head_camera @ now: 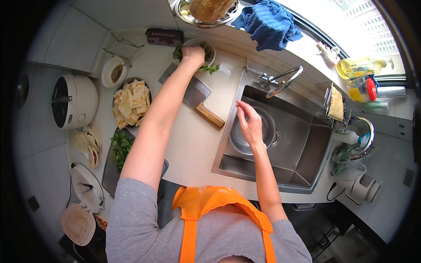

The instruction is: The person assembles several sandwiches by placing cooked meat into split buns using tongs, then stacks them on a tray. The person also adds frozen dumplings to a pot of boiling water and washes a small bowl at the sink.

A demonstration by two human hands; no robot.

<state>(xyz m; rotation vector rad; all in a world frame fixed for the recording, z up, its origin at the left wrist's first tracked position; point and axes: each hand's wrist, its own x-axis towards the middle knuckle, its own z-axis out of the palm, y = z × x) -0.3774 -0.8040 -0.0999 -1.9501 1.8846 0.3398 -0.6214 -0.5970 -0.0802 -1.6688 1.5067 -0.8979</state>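
Note:
My left hand (194,56) reaches to a white bowl (212,54) at the back of the counter and is closed around leafy green herbs (209,68), which stick out on both sides of it. Over the sink, my right hand (250,125) is raised with bent fingers and holds nothing. Beneath it a round metal pot or basin (243,139) lies in the steel sink (292,144). A cleaver (197,93) with a wooden handle (210,115) rests on the counter, partly hidden by my left forearm.
Left of my arm are a bowl of flatbread pieces (131,102), a small sauce bowl (114,72), a rice cooker (77,102) and chopped greens (121,148) on a dark board (110,177). A faucet (286,82) arches over the sink. A blue cloth (269,24) hangs from the sill.

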